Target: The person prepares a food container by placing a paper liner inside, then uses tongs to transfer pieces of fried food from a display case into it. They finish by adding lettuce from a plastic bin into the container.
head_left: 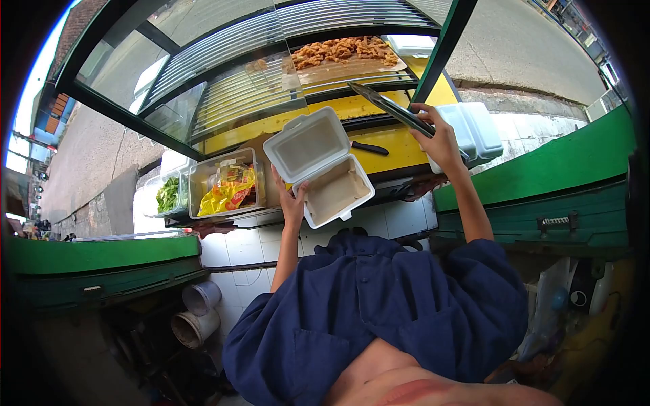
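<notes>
Your left hand [292, 203] has its grip closed on the open foam box [319, 166] above the surface [393, 152], while at three o'clock your right hand [443, 139] grips shut the tongs [389, 106] pointing toward ten o'clock.

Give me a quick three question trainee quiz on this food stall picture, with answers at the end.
1. True or false: the foam box is shut.
2. Which hand holds the tongs?
A. left hand
B. right hand
C. neither
3. Fill in: the fried food lies on a ____ inside the glass case.

Key:
1. False; it is open and empty.
2. B
3. tray
</notes>
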Action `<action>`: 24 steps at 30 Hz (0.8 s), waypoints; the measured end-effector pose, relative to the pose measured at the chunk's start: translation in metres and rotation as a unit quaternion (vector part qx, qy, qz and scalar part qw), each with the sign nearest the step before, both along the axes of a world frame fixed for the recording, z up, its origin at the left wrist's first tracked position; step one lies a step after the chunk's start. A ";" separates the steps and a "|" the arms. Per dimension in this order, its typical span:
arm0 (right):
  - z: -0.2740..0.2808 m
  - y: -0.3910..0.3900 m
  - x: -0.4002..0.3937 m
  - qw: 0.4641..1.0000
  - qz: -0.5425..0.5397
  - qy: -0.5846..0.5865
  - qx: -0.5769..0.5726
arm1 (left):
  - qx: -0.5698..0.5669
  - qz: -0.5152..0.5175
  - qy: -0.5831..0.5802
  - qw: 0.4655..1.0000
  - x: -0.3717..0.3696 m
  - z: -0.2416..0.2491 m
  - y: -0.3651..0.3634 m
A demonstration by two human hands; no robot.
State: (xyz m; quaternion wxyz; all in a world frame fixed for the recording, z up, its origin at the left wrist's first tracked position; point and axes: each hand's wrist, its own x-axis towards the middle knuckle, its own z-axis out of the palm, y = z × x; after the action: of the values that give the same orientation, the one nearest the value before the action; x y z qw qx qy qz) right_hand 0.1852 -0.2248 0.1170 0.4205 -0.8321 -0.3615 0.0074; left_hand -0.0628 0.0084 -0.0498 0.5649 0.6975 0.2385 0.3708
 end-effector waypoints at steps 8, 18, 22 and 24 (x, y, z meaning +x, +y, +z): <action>-0.002 0.118 0.054 0.957 0.021 -0.268 -0.109 | -0.069 -0.034 -0.012 0.997 0.001 0.005 -0.005; -0.005 0.208 0.073 0.944 0.086 -0.257 -0.190 | -0.046 -0.023 -0.021 0.998 0.000 0.000 0.005; -0.026 0.254 0.088 0.956 0.116 -0.232 -0.135 | -0.036 -0.005 -0.010 0.999 -0.002 -0.001 0.008; -0.047 0.285 0.097 0.959 0.110 -0.238 -0.111 | -0.045 -0.009 -0.014 0.999 -0.003 0.000 0.008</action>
State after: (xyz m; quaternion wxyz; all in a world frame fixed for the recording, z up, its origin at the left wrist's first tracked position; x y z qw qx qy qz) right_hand 0.2826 0.0597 0.0698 0.2239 -0.8066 -0.5371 -0.1041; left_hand -0.0658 0.0167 -0.0498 0.6020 0.6683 0.2409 0.3646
